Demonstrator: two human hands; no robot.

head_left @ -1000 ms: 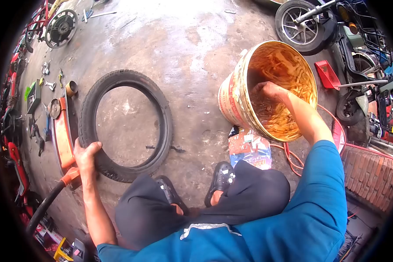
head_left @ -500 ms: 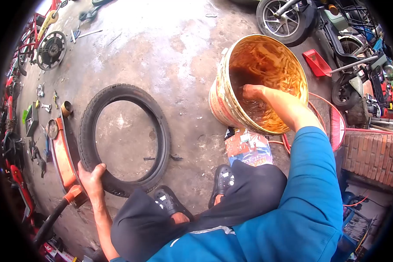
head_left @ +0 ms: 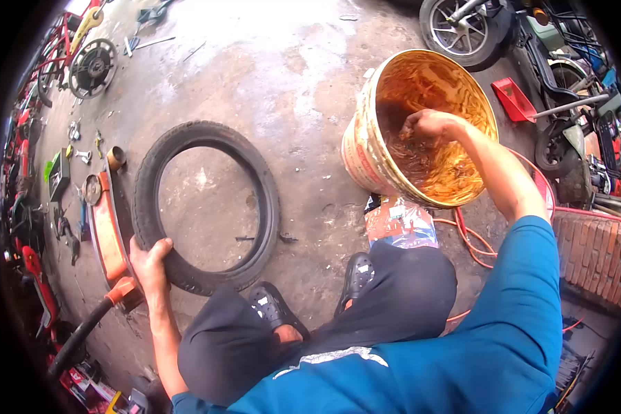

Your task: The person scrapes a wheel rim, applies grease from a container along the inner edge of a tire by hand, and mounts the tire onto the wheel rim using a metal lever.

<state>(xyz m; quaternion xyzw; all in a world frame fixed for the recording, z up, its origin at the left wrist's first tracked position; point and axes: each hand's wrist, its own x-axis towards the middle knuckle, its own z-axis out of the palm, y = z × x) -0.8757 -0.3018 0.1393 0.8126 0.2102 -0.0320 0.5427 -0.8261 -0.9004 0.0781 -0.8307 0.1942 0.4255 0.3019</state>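
A black tyre stands near my feet on the concrete floor, with my left hand closed around its lower left side, thumb on top. To the right, a large, dirty, cream-coloured bucket tilts toward me, its inner wall smeared orange-brown. Inside its mouth is my right hand, fingers curled down just above the dark brown liquid. Whatever those fingers may hold cannot be made out. Under the bucket's near side lies a printed plastic bag.
An orange floor jack with a black handle lies beside my left hand. Loose tools and a small tray are farther left. A red dustpan, a motorbike wheel, an orange hose and stacked bricks occupy the right.
My right hand has risen out of the liquid toward the bucket's upper right, its fingers now showing. The left hand keeps its hold on the tyre; the view has shifted slightly.
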